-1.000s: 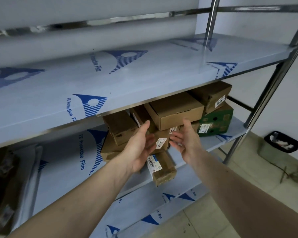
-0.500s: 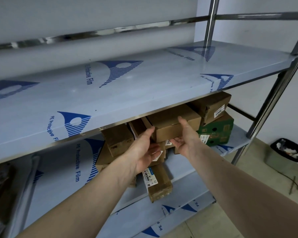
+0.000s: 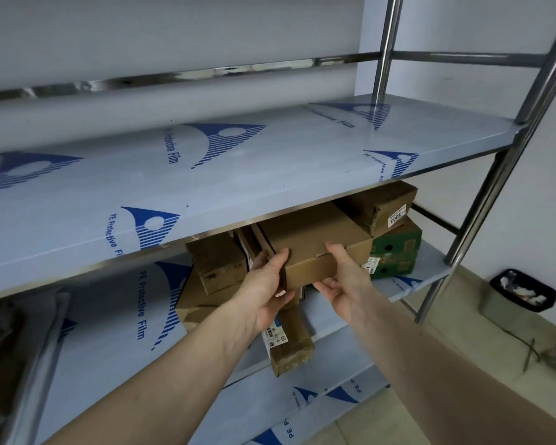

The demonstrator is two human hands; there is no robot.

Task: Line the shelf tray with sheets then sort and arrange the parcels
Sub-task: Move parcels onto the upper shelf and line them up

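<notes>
A flat brown cardboard parcel (image 3: 315, 239) lies on top of a pile of parcels on the middle shelf (image 3: 424, 277). My left hand (image 3: 267, 284) grips its front left corner, thumb on top and fingers underneath. My right hand (image 3: 344, 281) grips its front edge to the right, thumb on top. Below it lie other brown boxes (image 3: 215, 261), a long narrow carton (image 3: 291, 345) jutting over the shelf's front edge, a green box (image 3: 395, 252) and a brown box with a white label (image 3: 379, 203). The upper shelf (image 3: 206, 175), covered in blue-printed protective film, is bare.
Steel uprights (image 3: 495, 175) stand at the rack's right end. A lower shelf (image 3: 302, 403) shows below. A black bin (image 3: 520, 292) with rubbish stands on the tiled floor at right. Dark items (image 3: 0, 348) sit at the far left of the middle shelf.
Both hands went from open in front of the pile to gripping the top flat parcel's front edge. The view has tilted upward slightly.
</notes>
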